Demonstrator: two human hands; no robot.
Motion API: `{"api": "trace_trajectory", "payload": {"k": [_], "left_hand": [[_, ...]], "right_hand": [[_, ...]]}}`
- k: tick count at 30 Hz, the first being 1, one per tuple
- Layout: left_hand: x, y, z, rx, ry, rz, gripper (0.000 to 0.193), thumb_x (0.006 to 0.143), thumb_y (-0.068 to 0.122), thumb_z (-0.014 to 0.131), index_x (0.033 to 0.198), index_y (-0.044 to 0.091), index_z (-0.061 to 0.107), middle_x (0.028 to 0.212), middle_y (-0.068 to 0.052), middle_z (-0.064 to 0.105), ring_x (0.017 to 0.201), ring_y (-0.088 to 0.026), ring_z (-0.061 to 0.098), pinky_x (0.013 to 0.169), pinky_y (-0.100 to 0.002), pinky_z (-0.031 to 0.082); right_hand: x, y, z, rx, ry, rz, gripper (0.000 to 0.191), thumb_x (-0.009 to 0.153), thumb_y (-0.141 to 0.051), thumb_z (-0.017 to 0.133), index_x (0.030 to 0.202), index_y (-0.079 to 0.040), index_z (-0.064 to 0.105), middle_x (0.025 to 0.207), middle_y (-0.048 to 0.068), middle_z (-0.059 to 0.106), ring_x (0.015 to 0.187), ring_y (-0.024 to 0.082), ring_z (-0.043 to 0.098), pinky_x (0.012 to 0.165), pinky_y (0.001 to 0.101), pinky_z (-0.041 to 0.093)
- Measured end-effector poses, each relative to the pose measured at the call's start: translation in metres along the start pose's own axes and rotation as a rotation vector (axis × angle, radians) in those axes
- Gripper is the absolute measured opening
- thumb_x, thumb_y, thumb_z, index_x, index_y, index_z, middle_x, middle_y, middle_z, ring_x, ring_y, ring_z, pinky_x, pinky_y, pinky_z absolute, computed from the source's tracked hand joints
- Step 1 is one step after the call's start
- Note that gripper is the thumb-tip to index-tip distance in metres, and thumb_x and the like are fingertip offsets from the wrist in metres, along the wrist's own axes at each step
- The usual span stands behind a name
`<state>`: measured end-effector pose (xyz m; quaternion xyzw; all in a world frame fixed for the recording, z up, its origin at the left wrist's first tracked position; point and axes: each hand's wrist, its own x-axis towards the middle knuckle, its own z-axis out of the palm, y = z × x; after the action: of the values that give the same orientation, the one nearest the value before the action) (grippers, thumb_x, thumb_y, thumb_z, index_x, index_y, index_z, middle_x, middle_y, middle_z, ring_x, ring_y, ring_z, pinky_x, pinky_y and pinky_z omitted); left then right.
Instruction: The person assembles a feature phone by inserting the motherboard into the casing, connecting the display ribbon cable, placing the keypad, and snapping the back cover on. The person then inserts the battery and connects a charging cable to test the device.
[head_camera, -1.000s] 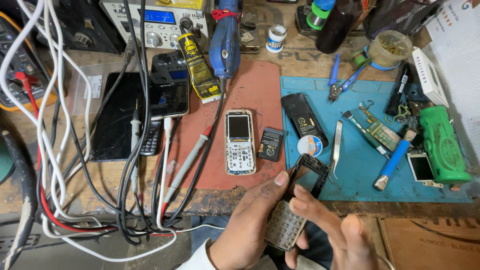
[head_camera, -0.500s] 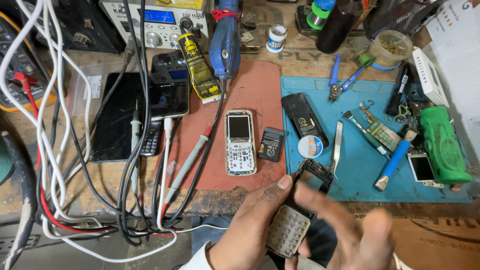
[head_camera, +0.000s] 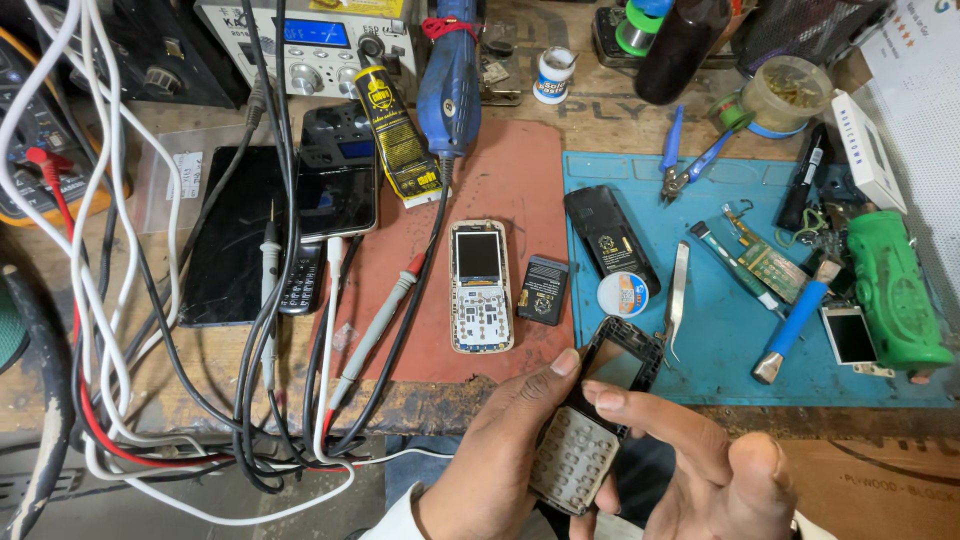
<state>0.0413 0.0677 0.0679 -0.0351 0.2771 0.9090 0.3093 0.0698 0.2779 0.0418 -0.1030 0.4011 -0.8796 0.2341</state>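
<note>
a black plastic phone cover (head_camera: 610, 385) with its pale rubbery keypad (head_camera: 573, 458) is being gripped by left hand (head_camera: 500, 465) fingers; right hand (head_camera: 705, 465) fingers are being pressed on its hollow rectangular frame.

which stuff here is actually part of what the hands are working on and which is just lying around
In hand:
- left hand
- right hand
- black phone front cover
- grey keypad
- opened phone body on the red mat
- small battery

Lying about:
- tweezers
- blue screwdriver
- green case
- glue tube
- multimeter probes
</note>
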Motion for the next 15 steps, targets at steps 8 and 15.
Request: {"api": "trace_trajectory", "payload": {"k": [8, 15], "left_hand": [[-0.005, 0.002, 0.004, 0.058, 0.015, -0.045, 0.056, 0.114, 0.045, 0.048, 0.124, -0.008, 0.064, 0.088, -0.016, 0.068, 0.058, -0.018, 0.067, 0.043, -0.028, 0.051], [-0.007, 0.01, 0.006, 0.066, 0.064, 0.048, 0.051, 0.106, 0.042, 0.05, 0.124, -0.004, 0.063, 0.103, -0.018, 0.072, 0.059, -0.021, 0.069, 0.041, -0.031, 0.053]], "right_hand": [[0.024, 0.013, 0.008, -0.869, 0.203, -0.769, 0.079, 0.107, -0.068, 0.037, 0.165, -0.017, 0.023, 0.136, 0.029, 0.058, 0.11, 0.039, 0.069, 0.095, 0.0503, 0.06], [0.024, 0.018, 0.002, -1.027, 0.276, -0.906, 0.073, 0.108, -0.064, 0.035, 0.165, -0.021, 0.018, 0.159, 0.025, 0.03, 0.114, 0.041, 0.073, 0.103, 0.0526, 0.062]]}}
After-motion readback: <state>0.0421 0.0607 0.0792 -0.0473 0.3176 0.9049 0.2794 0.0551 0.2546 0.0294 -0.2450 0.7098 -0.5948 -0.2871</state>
